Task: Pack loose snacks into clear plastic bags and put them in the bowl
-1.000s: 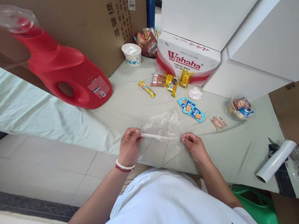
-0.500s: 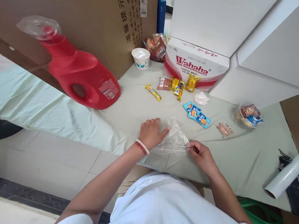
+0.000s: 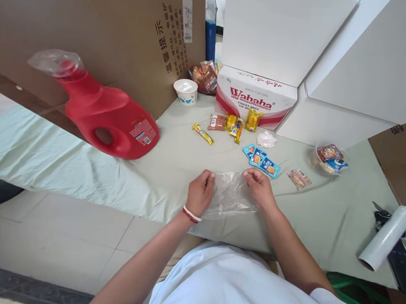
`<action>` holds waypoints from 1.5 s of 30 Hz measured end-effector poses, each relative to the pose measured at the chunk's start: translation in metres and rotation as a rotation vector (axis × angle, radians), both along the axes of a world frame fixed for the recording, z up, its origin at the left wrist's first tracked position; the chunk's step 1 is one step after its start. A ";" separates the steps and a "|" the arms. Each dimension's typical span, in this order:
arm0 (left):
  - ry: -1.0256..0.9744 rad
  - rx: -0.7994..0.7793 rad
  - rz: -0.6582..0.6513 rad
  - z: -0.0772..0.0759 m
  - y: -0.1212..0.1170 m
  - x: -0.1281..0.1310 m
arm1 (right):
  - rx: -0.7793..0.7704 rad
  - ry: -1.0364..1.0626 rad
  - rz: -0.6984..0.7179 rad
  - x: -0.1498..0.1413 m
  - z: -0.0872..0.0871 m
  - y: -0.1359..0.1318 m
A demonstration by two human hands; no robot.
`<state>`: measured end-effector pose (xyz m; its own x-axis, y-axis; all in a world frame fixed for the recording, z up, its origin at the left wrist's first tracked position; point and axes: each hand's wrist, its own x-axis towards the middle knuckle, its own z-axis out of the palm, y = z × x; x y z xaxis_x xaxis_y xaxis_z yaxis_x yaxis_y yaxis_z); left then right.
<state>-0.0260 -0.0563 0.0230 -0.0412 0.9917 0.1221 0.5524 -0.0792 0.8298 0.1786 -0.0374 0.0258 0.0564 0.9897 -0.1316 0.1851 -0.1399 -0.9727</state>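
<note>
Film [image 3: 230, 194] clear, crinkled; left grip [image 3: 200, 191], right grip [image 3: 260, 188] clamped on its far edge.

Clear plastic film [image 3: 230, 194] – thin, colourless, see-through, sheet or flat bag, can't tell which – is opened out and roughly four-sided, with creases all over and bright glints along its lower part. Far edge runs near straight between the fingers of the left hand [image 3: 200, 193] and right hand [image 3: 258, 188], one at each end; the near part widens out toward the body, its edge slightly uneven. It sits over the near side of the pale green tabletop [image 3: 174, 164], which shows through – contact with the surface unclear.
</note>
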 end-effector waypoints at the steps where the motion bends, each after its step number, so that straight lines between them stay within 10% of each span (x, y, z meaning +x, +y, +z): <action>1: -0.034 0.003 0.075 -0.001 0.002 -0.007 | 0.037 0.019 -0.088 0.001 -0.003 0.001; 8: -0.205 -0.075 0.386 -0.026 0.011 -0.047 | -0.009 0.100 -0.328 0.028 -0.018 -0.002; 13: -0.141 -0.108 0.418 -0.041 0.013 -0.062 | -0.104 0.006 -0.286 0.043 -0.030 -0.009; 17: 0.127 0.119 0.513 -0.024 0.007 -0.063 | -0.142 -0.164 -0.070 0.065 -0.027 -0.015; 22: 0.455 0.297 -0.019 0.001 -0.002 -0.043 | -0.189 -0.334 -0.024 0.090 -0.006 0.004; 27: 0.600 0.157 -0.381 -0.021 -0.001 -0.021 | -0.202 -0.734 -0.020 0.058 -0.009 0.047; 32: 0.666 0.108 -0.357 -0.035 0.008 -0.022 | 0.019 -0.724 0.023 0.031 -0.028 0.060; 39: 0.696 0.021 -0.246 -0.036 0.034 -0.029 | 0.116 -0.724 -0.202 0.081 -0.027 0.059; 45: 0.749 0.012 -0.246 -0.041 0.036 -0.028 | 0.163 -0.830 -0.248 0.083 -0.005 0.142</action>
<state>-0.0541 -0.0206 -0.0178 0.2769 0.9600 0.0409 0.9294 -0.2784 0.2423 0.2612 0.1050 0.0210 0.2867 0.9392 0.1890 0.8238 -0.1409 -0.5491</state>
